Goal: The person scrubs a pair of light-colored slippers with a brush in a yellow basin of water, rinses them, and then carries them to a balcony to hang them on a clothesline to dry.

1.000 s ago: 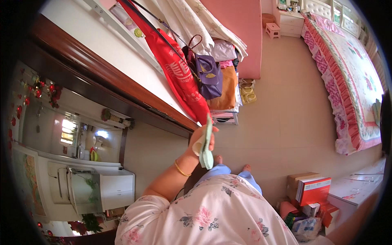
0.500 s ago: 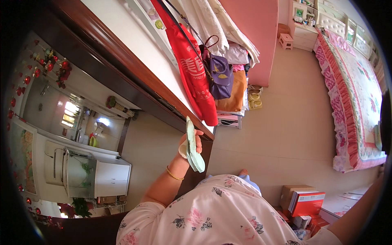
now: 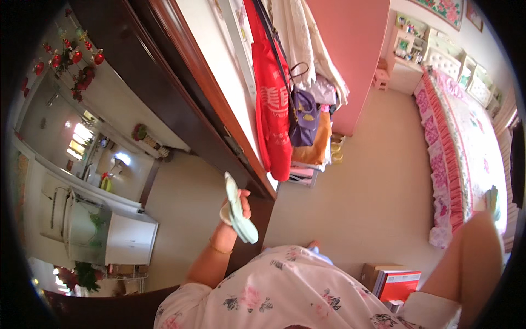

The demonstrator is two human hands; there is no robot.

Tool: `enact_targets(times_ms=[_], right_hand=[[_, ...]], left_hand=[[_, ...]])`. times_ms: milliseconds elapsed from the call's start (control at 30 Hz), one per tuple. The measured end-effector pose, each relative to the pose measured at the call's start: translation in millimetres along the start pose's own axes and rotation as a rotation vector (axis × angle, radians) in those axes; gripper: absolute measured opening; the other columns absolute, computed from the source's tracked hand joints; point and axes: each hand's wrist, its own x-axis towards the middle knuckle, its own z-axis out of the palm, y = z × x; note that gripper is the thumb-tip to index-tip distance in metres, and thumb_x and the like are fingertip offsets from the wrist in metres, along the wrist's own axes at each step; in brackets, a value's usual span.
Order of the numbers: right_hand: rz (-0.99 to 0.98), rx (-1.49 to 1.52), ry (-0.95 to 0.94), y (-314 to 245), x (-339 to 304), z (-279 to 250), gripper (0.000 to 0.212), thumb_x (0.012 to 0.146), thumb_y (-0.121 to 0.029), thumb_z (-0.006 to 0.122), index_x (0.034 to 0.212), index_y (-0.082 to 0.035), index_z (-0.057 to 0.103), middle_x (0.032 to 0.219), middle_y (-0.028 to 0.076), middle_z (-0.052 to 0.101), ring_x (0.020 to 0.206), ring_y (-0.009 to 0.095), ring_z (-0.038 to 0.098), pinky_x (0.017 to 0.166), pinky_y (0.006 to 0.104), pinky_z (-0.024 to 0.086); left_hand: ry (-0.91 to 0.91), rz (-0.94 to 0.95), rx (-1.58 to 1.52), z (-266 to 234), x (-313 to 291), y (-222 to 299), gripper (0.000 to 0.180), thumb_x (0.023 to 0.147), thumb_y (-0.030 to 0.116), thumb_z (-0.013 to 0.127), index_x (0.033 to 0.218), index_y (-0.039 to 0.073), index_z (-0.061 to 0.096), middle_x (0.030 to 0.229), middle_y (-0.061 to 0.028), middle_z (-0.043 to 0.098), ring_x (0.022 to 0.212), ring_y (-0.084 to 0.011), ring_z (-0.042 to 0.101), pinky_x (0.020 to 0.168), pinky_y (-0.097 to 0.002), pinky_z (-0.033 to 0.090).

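Note:
My left hand [image 3: 245,204] is raised beside the dark door frame, its fingers closed around a pale green slipper [image 3: 237,216]. The slipper's sole stands on edge, and a whitish strap bulges out on the wrist side. A thin gold bangle [image 3: 220,250] circles that wrist. My right arm [image 3: 466,263] is bent at the lower right with the elbow up. The right hand itself lies outside the picture.
A dark wooden door frame [image 3: 192,104] runs diagonally. Behind it hang a red bag [image 3: 271,109] and a purple bag [image 3: 304,118]. A flowered bed [image 3: 466,142] stands right, with a pale green item [image 3: 492,203] on it. A red box [image 3: 400,285] sits below.
The view has shifted, so the doorway and bed appear moved. My left hand still holds the slipper. My right arm has come further into view, bent upward.

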Motion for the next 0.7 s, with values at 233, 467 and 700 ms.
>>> enact_targets(times_ms=[233, 467, 700], right_hand=[[0.465, 0.773, 0.182, -39.0, 44.0, 141.2, 0.033, 0.089, -0.020, 0.046, 0.116, 0.000, 0.044, 0.111, 0.010, 0.049, 0.095, 0.018, 0.050, 0.081, 0.0292, 0.043], [0.581, 0.968, -0.436, -146.1, 43.8, 429.7, 0.060, 0.078, -0.030, 0.063, 0.128, -0.011, 0.037, 0.110, 0.019, 0.052, 0.097, 0.032, 0.056, 0.081, 0.0371, 0.047], [0.881, 0.915, -0.548, -172.3, 48.0, 564.9, 0.039, 0.079, -0.020, 0.053, 0.114, -0.004, 0.052, 0.097, 0.015, 0.061, 0.090, 0.025, 0.060, 0.076, 0.0347, 0.049]], left_hand=[[-0.307, 0.126, -0.215, -95.2, -45.6, 38.0, 0.049, 0.093, 0.037, 0.031, 0.119, -0.001, 0.050, 0.083, -0.0182, 0.064, 0.068, -0.0328, 0.062, 0.065, -0.0401, 0.049], [0.685, 0.198, -0.034, -93.4, -68.5, 50.0, 0.054, 0.085, 0.059, 0.030, 0.088, 0.012, 0.055, 0.075, -0.0028, 0.056, 0.063, -0.0202, 0.054, 0.055, -0.0362, 0.046], [0.488, 0.282, 0.049, -102.4, -121.3, 89.0, 0.036, 0.088, 0.024, 0.041, 0.118, 0.005, 0.048, 0.113, -0.0107, 0.052, 0.101, -0.0252, 0.053, 0.086, -0.0401, 0.045]])
